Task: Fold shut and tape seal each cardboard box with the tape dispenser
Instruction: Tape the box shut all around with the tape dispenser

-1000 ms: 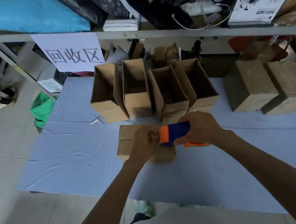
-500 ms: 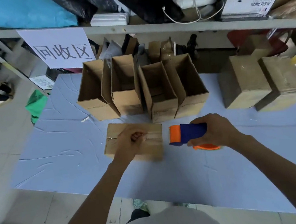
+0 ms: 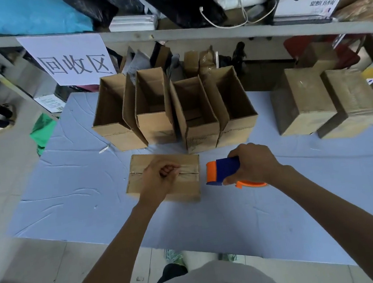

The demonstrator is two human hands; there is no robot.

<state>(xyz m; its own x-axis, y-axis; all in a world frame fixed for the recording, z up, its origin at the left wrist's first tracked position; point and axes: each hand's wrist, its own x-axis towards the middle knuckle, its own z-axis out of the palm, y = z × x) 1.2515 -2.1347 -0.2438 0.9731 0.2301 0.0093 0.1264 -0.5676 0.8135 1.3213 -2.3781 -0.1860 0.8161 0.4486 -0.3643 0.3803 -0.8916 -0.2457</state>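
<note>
A closed cardboard box (image 3: 140,168) lies flat on the blue cloth, a strip of clear tape running along its top seam. My left hand (image 3: 159,178) rests on that seam as a curled fist and holds nothing. My right hand (image 3: 253,164) grips the blue and orange tape dispenser (image 3: 221,171) just right of the box, off its edge. Several open boxes (image 3: 155,114) stand upright in a row behind. Two closed boxes (image 3: 304,102) sit at the far right.
The blue cloth (image 3: 72,198) covers the low work surface, with tiled floor around it. A metal shelf (image 3: 193,34) with bags and cables overhangs the back. A white paper sign (image 3: 70,61) hangs at the left. A green bag (image 3: 42,132) lies beside the cloth.
My right hand has drawn the dispenser rightward, from the box's right end to clear of it. My left fist has stayed on the taped seam.
</note>
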